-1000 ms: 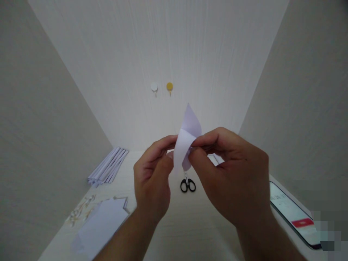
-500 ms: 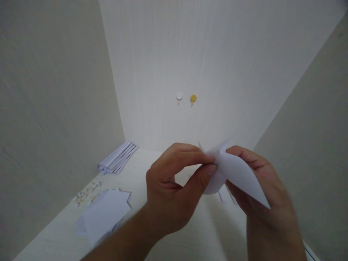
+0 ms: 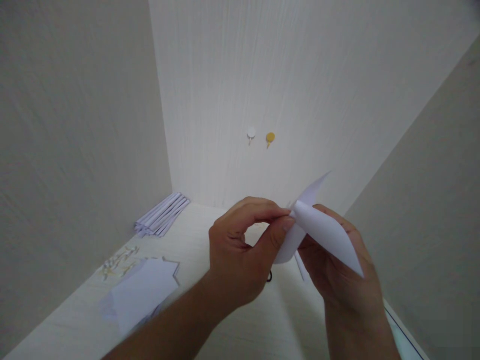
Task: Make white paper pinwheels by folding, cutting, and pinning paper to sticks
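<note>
A white paper pinwheel (image 3: 325,231), its blades curled in toward the middle, is up in front of me between both hands. My left hand (image 3: 240,250) pinches its centre between thumb and forefinger. Behind and under the right-hand blade, my right hand (image 3: 343,275) supports the paper, its fingertips partly hidden by it. Below the hands a thin white stick (image 3: 301,266) lies on the table. Part of a small black ring (image 3: 269,276) shows beside my left wrist; the rest is covered.
At the left lie a bundle of rolled paper sticks (image 3: 163,215), a heap of small white and yellowish pieces (image 3: 119,262), and a stack of cut white paper sheets (image 3: 146,290). A white hook (image 3: 251,133) and a yellow hook (image 3: 270,137) are on the back wall. Walls enclose both sides.
The pinwheel has turned a little, and its upper blade now stands up more. My right hand has shifted left, closer to my left hand. The black ring has come into view.
</note>
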`<state>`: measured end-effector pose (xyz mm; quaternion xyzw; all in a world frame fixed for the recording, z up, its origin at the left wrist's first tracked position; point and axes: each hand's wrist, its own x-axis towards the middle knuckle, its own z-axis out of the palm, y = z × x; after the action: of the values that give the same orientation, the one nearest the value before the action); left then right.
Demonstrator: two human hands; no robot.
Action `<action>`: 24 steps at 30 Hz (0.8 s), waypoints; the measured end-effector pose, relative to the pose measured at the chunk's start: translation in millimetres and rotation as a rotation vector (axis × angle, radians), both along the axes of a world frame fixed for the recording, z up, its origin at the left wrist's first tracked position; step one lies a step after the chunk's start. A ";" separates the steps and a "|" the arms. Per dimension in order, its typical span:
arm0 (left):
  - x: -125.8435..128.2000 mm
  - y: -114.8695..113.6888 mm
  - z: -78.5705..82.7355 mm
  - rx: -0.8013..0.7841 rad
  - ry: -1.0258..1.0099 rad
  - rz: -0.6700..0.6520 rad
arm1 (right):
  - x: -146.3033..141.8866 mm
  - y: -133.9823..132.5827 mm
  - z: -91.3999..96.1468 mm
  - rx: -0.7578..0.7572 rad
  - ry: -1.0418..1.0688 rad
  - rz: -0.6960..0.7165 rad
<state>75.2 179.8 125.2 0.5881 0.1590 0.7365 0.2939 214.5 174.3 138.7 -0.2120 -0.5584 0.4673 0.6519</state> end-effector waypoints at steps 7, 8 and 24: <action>4.9 2.4 -4.1 -0.116 -0.088 -0.092 | -3.7 1.0 -6.7 0.045 -0.031 -0.041; 5.2 2.7 -3.9 -0.129 -0.095 -0.101 | -4.2 0.7 -7.3 0.050 -0.035 -0.054; 9.9 4.6 -0.1 -0.215 -0.176 -0.144 | -10.7 -4.2 -7.2 -0.014 -0.066 -0.256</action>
<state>85.0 184.4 125.1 0.4961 0.1682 0.7410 0.4200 203.8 170.1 131.6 -0.3015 -0.5444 0.3769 0.6861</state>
